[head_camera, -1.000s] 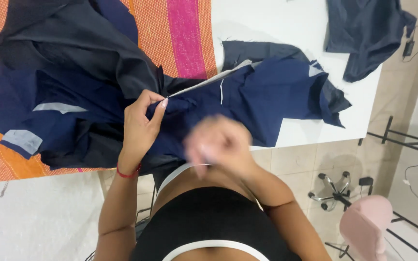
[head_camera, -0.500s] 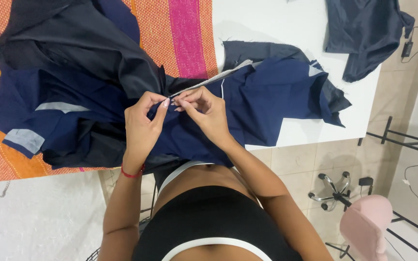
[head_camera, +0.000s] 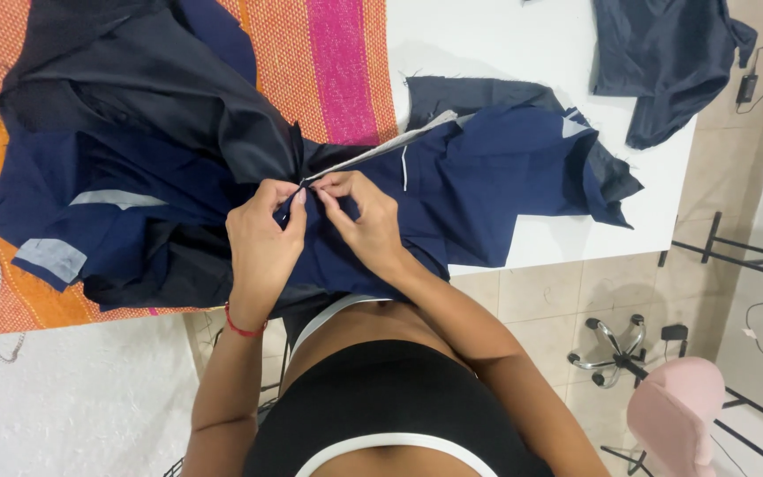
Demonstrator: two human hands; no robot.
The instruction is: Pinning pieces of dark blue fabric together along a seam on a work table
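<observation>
Our left hand (head_camera: pixel 262 238) and right hand (head_camera: pixel 368 225) pinch the navy garment (head_camera: pixel 479 190) at its grey seam edge (head_camera: pixel 373 152). Fabric looks soft, light, floppy; best gripped along that stiffer edge.

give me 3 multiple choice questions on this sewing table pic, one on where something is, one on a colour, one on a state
1. Where does the separate dark cloth lie?
A. on the table's far right corner
B. on the floor
C. on the pink chair

2. What colour is the band on the left wrist?
A. green
B. red
C. white

3. What are the hands doing?
A. resting flat on the table
B. both pinching the navy fabric at one spot
C. holding scissors

Answers
1. A: it sits apart on the white table, near a cable.
2. B: a thin red loop circles the wrist.
3. B: the left hand and right hand meet fingertips on the navy fabric by a pale strip.
</observation>
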